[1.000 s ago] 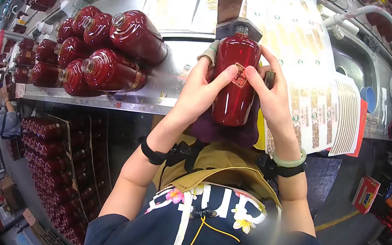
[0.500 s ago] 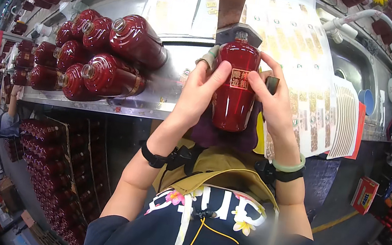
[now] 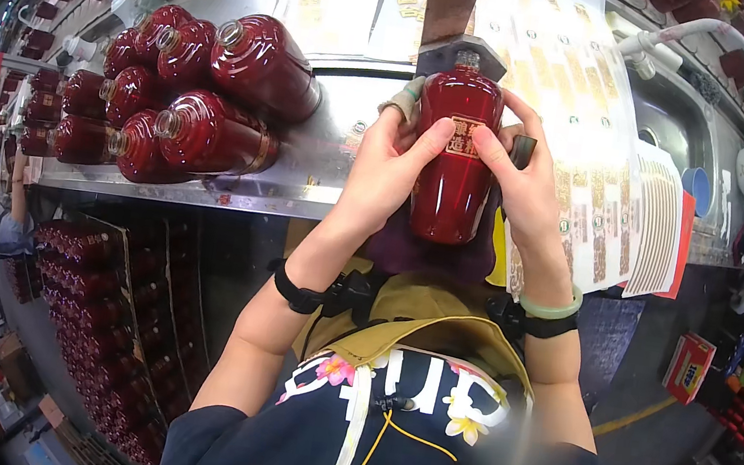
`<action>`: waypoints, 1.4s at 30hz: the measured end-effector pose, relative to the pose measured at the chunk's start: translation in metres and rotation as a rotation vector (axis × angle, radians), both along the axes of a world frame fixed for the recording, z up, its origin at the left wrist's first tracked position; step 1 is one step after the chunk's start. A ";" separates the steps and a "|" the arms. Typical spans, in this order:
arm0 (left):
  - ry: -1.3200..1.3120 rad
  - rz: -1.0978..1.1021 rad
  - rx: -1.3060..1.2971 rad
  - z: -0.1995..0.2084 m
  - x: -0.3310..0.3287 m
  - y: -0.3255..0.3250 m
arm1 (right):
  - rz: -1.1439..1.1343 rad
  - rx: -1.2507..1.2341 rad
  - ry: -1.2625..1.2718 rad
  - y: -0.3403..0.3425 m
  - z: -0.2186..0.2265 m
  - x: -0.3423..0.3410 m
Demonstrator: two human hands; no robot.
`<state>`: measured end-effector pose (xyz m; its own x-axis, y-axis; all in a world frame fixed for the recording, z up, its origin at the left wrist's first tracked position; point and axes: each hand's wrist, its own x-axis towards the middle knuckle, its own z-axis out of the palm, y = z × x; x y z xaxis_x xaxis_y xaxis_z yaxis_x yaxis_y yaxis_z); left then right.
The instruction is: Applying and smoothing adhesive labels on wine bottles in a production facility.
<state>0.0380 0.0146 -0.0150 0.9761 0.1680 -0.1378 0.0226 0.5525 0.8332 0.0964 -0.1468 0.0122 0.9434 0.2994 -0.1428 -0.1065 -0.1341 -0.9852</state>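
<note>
A dark red glass bottle (image 3: 447,195) lies tilted before me, its open neck pointing away. On its front sits a small gold-framed label (image 3: 463,141), partly covered by my thumbs. My left hand (image 3: 390,159) grips the bottle's left side, thumb on the label's left part; a pale wrap covers one fingertip. My right hand (image 3: 531,184) holds the right side, thumb pressed on the label's right part. A short dark cylindrical piece (image 3: 522,151) shows at the right hand's fingers; its kind I cannot make out. Beyond the neck stands a grey angled block (image 3: 492,56).
Several red bottles (image 3: 214,139) lie grouped on the steel counter (image 3: 337,109) at left. Sheets of gold labels (image 3: 555,78) spread at right, beside a sink (image 3: 682,124) with a curved faucet (image 3: 695,31). Stacked bottles (image 3: 83,325) fill the lower left; another person (image 3: 4,214) is beyond.
Both thumbs have slid over the label, covering more of it and closing in toward each other. The bottle stays between my hands, and the whole view has shifted slightly.
</note>
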 end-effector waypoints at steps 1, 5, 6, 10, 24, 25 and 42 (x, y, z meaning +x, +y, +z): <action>-0.002 0.000 0.008 0.001 0.000 0.000 | -0.003 -0.002 0.005 0.001 0.001 0.000; -0.002 0.030 0.061 0.001 -0.001 -0.002 | 0.003 0.004 0.020 0.001 0.002 0.000; -0.002 0.029 0.060 0.000 -0.001 -0.003 | 0.002 0.002 0.020 0.001 0.002 0.000; -0.003 0.021 0.013 0.001 -0.001 -0.002 | 0.017 0.014 0.040 -0.001 0.005 0.000; 0.004 0.007 0.025 0.001 -0.006 -0.002 | 0.006 -0.178 -0.310 -0.008 0.029 -0.047; -0.001 0.002 0.021 0.001 -0.006 -0.002 | 0.000 -0.206 -0.300 -0.009 0.028 -0.048; -0.016 0.027 -0.001 0.001 -0.007 -0.004 | -0.035 -0.207 -0.308 -0.008 0.024 -0.051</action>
